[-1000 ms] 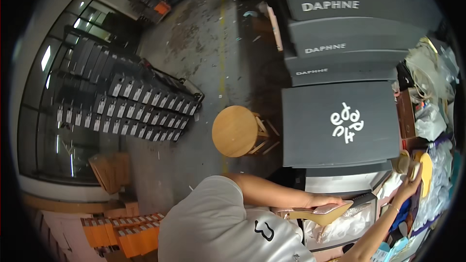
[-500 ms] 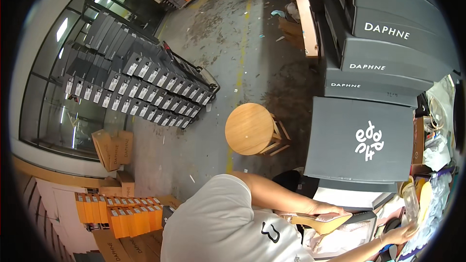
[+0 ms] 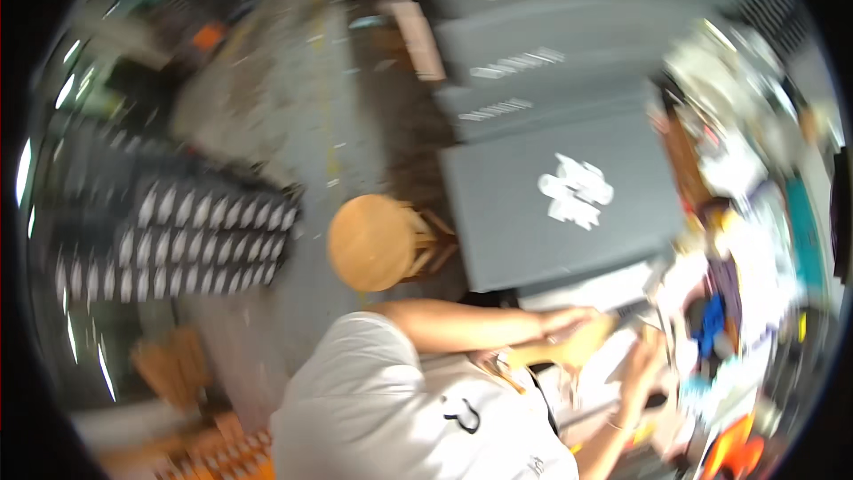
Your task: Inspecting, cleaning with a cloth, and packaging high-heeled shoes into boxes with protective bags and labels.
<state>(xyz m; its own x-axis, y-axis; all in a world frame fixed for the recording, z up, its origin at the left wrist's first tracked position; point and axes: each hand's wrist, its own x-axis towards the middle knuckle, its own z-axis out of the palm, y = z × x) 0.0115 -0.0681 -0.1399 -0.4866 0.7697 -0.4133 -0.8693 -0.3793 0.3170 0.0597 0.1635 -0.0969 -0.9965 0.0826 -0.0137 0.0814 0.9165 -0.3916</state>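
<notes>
Dark-grey rectangular cardboard box [image 3: 569, 204] as reference. Blurred white paper-like wrap [image 3: 613, 364] sits below it in view. Tan-soled high-heeled shoe [image 3: 564, 351] is also below the box, sole toward camera. Left hand [image 3: 570, 322], just below the box, grips the shoe. Right hand [image 3: 646, 360], below its right part: fingers curled, can't tell if holding anything. I'd support the forefoot, avoid squeezing the upper, keep the heel off edges.

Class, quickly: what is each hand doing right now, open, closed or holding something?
Left hand: closed, holding a tan shoe.
Right hand: too blurred to tell whether it is open or holding something.
</notes>
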